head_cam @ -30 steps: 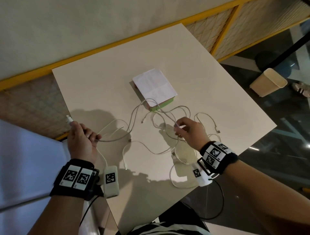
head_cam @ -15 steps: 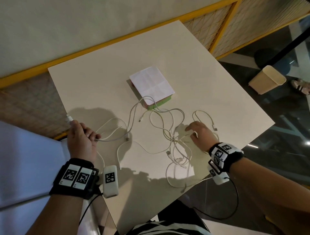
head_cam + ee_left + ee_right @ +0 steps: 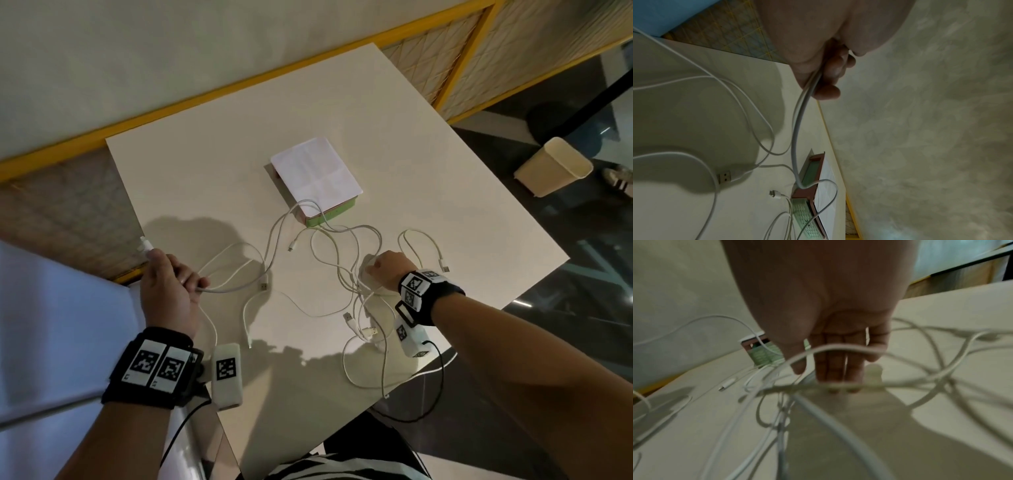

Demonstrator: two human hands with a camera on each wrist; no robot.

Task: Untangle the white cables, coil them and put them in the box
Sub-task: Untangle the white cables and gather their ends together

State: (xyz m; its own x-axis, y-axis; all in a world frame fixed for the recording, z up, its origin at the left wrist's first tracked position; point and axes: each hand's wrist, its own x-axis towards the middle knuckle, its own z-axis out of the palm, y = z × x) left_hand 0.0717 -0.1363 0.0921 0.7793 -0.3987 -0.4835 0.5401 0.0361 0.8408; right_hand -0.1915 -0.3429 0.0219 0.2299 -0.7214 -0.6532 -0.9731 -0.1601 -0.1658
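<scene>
Right hand [image 3: 385, 270] lowered flat onto white cables [image 3: 346, 274], left hand [image 3: 168, 287] gripping one

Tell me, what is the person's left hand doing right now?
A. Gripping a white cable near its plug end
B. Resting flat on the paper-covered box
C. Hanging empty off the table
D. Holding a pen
A: the left hand is curled round a thin white cable, its white plug poking out beyond the thumb, while the shallow green-and-brown box sits apart, farther back on the table.
</scene>
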